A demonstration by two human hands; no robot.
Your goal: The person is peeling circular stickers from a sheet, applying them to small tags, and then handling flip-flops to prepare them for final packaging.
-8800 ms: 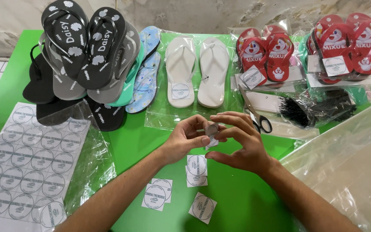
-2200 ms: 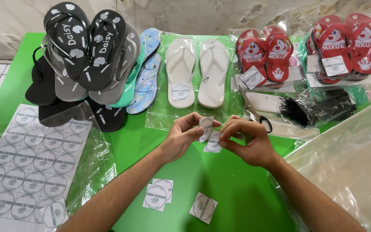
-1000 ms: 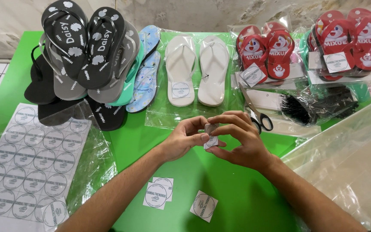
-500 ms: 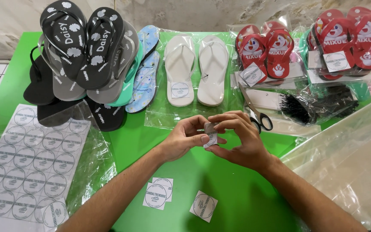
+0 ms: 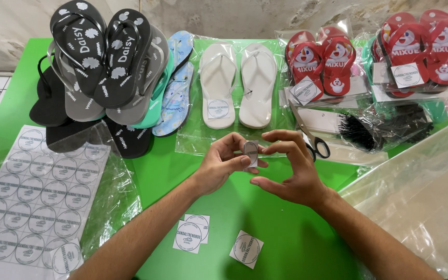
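The small round sticker [image 5: 250,152] is standing on edge, pinched between the left hand [image 5: 224,165] thumb and fingers [image 5: 234,154], long side upright. The right hand [image 5: 294,168] fingers are spread and curled just right of it, touching its top edge, both above the green desk [image 5: 193,171].

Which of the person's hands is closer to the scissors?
The right hand. It sits just beside the scissors on the green table, while the left hand is farther off, on the other side of the small sticker.
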